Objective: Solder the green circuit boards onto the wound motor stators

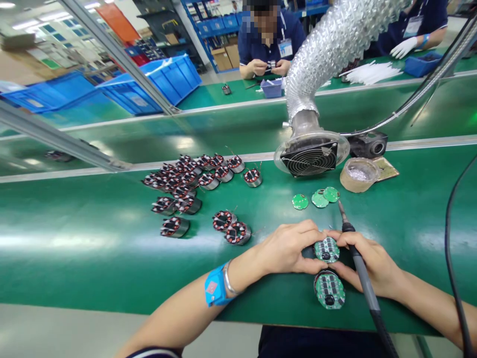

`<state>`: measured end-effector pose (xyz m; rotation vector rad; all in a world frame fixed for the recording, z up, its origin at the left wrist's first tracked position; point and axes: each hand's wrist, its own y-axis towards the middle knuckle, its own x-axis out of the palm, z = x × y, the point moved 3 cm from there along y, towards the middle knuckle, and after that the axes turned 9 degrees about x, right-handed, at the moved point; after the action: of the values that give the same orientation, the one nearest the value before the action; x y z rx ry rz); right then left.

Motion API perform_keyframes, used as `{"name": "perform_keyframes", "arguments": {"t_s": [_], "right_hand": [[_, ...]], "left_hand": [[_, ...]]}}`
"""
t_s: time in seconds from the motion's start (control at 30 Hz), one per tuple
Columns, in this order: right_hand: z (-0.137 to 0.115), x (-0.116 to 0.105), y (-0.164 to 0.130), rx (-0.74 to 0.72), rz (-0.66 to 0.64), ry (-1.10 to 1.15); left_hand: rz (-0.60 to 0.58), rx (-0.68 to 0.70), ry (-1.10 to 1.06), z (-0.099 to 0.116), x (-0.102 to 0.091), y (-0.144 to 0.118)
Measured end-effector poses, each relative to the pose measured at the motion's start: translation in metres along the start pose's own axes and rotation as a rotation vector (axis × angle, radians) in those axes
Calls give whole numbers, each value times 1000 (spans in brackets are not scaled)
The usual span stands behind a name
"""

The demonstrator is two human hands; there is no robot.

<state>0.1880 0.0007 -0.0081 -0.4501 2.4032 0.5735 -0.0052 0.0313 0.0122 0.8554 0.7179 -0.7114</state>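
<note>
Between the fingers of my left hand (pixel 294 247) is a round green circuit board (pixel 327 249) with black chips facing up. My right hand (pixel 376 263) pinches the board's other side, and a soldering iron (pixel 358 258) rests in the same hand, its tip pointing away from me. Directly below, nearer the table edge, a second populated circuit board (pixel 330 291) sits on what looks like a motor stator, mostly hidden. Beyond my hands lie bare green round boards (pixel 300 201), two of them overlapping (pixel 326 197).
Several wound stators (pixel 179 184) cluster at left, with two nearer ones (pixel 237 232). A fume extractor fan (pixel 311 158) on a foil duct (pixel 335 49) hangs ahead, beside a round tan container (pixel 358 175). A cable (pixel 449 238) runs at right. A co-worker (pixel 270 44) sits opposite.
</note>
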Motion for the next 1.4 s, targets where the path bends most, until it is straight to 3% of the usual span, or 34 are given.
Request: {"name": "perform_keyframes", "arguments": {"t_s": [0.27, 0.5, 0.77, 0.87, 0.97, 1.1, 1.3, 1.4], "right_hand": [[-1, 0, -1, 7, -3, 12], [2, -1, 0, 144, -44, 131], [-7, 2, -3, -2, 9, -17], [-7, 2, -2, 4, 41, -26], [-6, 2, -1, 7, 38, -24], [-3, 2, -3, 35, 22, -58], [3, 2, -6, 58, 36, -141], [7, 4, -6, 34, 38, -149]], "left_hand": [[48, -140, 51, 5, 5, -3], [58, -165, 59, 8, 4, -2], [109, -143, 41, 11, 7, -1], [102, -193, -108, 4, 5, -2], [67, -281, -420, -6, 4, -3], [107, -530, -786, -17, 9, -6], [229, -645, -650, -15, 13, -4], [252, -753, -708, -11, 17, -5]]}}
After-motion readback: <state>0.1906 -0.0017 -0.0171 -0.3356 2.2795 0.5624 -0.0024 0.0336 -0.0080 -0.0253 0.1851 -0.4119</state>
